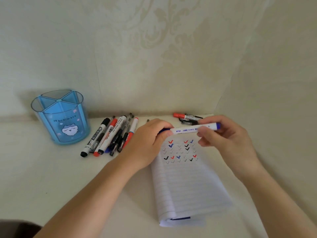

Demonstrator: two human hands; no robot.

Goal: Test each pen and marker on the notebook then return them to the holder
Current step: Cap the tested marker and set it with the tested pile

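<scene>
Head view. Risk: if the cap sticks and comes free with a jerk, the blue marker (pixel 188 130) could slip, or its nib could streak fingers or the notebook (pixel 185 186). The marker is held level above the ticked top of the page. The left hand (pixel 151 140) is curled round one blue end, probably the cap. The right hand (pixel 223 134) pinches the barrel near the other end. The holder (pixel 60 117) is well apart, to the left.
</scene>
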